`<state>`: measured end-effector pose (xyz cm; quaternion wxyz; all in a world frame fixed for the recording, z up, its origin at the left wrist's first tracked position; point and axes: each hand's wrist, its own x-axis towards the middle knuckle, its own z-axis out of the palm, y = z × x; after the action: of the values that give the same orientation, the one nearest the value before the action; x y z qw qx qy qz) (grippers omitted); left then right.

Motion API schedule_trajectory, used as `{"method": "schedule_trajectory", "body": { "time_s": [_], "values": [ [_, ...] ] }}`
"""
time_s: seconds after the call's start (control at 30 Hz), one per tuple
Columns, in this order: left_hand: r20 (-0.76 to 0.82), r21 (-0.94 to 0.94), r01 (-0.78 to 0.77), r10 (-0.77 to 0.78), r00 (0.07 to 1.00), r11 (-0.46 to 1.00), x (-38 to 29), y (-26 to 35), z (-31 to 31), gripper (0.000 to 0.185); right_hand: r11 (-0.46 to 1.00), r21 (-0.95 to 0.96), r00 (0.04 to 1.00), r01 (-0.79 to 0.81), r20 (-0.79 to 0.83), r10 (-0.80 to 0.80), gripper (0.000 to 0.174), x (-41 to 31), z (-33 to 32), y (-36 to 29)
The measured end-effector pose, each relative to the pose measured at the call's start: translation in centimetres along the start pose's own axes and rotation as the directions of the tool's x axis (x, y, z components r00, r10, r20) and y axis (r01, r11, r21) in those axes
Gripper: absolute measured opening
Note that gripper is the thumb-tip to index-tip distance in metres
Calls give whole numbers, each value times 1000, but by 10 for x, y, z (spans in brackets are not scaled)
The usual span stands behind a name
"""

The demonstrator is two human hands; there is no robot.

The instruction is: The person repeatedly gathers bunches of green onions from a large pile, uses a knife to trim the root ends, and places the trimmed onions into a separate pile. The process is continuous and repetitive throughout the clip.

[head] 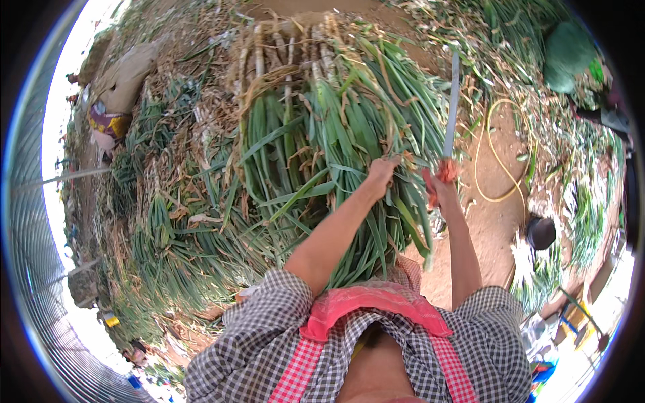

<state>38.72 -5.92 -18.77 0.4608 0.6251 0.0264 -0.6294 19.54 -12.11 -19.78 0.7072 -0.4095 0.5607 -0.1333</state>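
Before me lies a big heap of long green onions (347,121), roots and pale stalks pointing away and leaves hanging towards my lap. My left hand (384,176) grips some onion leaves at the right part of the heap. My right hand (443,184) is closed round the red-wrapped handle of a long-bladed knife (453,106), whose blade points away from me, just right of the heap. Reddish cloth or wrapping shows at that hand; its exact form is unclear.
A yellow hose or cord (477,166) loops on bare soil at the right, near a dark round object (541,232). More onions (166,262) and dry leaf litter spread left. People sit or bend at both far sides, one beside a green bundle (568,56).
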Motion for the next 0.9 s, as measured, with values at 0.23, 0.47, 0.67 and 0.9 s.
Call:
{"method": "schedule_trajectory", "body": {
  "time_s": [0.23, 0.47, 0.67, 0.9],
  "values": [
    [283, 743, -382, 260, 923, 549, 40, 70, -8, 38, 998, -68, 998, -5, -60, 0, 23, -191, -47, 56],
    [120, 664, -277, 268, 956, 695, 32, 63, -44, 38, 964, 69, 963, -257, 98, 250, 31, -285, -46, 77],
    [297, 707, -509, 446, 844, 491, 14, 41, -56, 39, 867, 76, 865, -492, 155, 477, 42, -262, -28, 61],
    [42, 696, -544, 730, 682, 468, -65, 11, -112, 36, 967, 220, 988, 125, 65, -142, 21, -84, 95, -6]
  ]
}}
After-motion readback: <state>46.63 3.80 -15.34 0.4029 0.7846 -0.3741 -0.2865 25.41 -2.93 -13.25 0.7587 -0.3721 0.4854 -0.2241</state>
